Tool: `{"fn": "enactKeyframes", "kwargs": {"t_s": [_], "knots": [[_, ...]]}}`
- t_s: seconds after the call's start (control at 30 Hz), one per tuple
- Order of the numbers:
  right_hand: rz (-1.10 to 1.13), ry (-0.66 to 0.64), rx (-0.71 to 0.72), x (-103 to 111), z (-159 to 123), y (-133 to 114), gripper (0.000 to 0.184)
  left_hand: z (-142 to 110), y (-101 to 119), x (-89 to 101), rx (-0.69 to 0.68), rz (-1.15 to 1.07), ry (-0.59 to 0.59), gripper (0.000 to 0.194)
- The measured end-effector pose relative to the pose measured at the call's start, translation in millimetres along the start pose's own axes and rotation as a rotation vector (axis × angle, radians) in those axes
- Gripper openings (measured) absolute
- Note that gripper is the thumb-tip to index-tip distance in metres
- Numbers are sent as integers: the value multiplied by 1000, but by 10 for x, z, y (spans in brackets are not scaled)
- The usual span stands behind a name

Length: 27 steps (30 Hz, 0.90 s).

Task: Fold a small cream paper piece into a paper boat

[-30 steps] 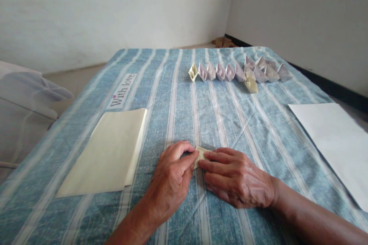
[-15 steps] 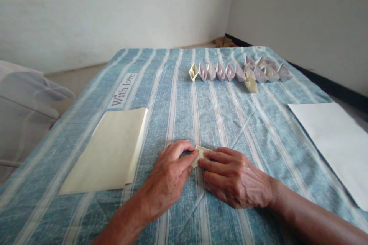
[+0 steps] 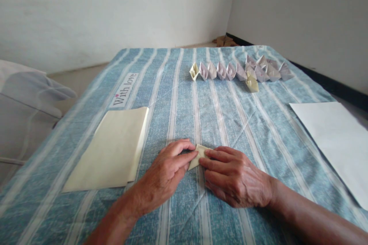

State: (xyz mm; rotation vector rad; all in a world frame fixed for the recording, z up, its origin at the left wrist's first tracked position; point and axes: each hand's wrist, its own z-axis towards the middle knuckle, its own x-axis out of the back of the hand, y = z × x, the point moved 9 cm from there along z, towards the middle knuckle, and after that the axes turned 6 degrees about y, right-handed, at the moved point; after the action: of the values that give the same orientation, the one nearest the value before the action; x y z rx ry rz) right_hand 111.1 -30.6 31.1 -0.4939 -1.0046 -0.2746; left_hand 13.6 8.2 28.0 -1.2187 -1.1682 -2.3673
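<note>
**One small folded cream paper piece clamped between left hand and right hand**

A blue-and-white striped quilt bears a folded cream paper sheet, a flat white paper sheet and a row of small paper boats. Piece lies mid-quilt, apparently pinched from both sides.

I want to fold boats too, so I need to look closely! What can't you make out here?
In the head view:
The folded cream paper: partly hidden by the left hand and right hand.
The paper boats: too small to see their folds; the back ones are partly hidden by the front ones.
The white sheet: cut off by the right edge.
</note>
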Motion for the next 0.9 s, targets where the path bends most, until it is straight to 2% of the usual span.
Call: {"fn": "enactKeyframes", "kwargs": {"t_s": [0.23, 0.67, 0.83, 0.9], "knots": [[-2, 29, 3, 16, 1, -5, 21, 14, -45, -44, 13, 3, 80, 25], [-82, 30, 22, -14, -11, -48, 19, 2, -54, -76, 0, 13, 94, 25], [-167, 138, 16, 59, -26, -96, 15, 4, -45, -81, 8, 3, 89, 23], [-152, 142, 41, 54, -22, -133, 15, 4, -42, -85, 18, 1, 82, 22]]}}
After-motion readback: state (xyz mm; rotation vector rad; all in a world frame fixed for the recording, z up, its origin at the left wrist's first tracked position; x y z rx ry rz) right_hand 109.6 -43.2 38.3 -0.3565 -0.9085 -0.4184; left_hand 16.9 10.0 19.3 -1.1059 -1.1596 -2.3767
